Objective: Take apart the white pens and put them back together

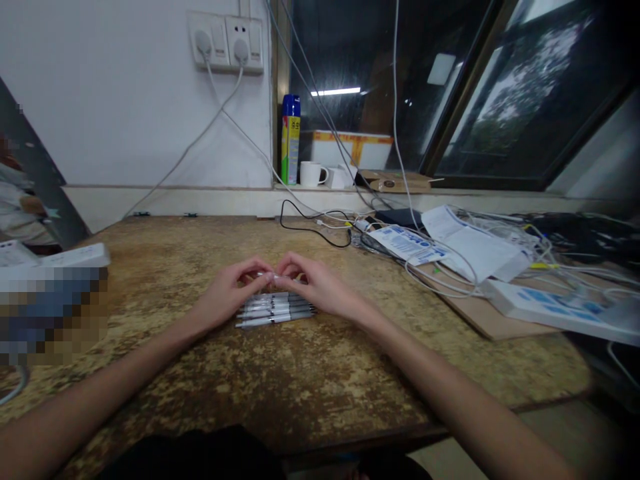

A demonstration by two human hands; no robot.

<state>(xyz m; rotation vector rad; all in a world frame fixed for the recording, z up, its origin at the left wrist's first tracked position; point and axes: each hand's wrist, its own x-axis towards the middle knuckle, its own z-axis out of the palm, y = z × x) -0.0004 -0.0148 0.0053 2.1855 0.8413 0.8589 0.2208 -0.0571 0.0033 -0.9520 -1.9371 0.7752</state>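
Several white and clear pens (275, 311) lie side by side across the worn wooden table (320, 373), their ends pointing left and right. Just behind the nearer pens, my left hand (240, 283) and my right hand (310, 283) meet with fingertips close together. Both hands have their thumbs and fingers pinched around a small pale thing, which looks like part of a pen; the fingers cover most of it. My palms hide some of the pen ends at the back of the row.
Papers (470, 247), cables and a white box (560, 310) crowd the right side. A spray can (291, 140) and a white mug (313, 174) stand on the window ledge. A blurred-out patch (50, 313) covers the left edge.
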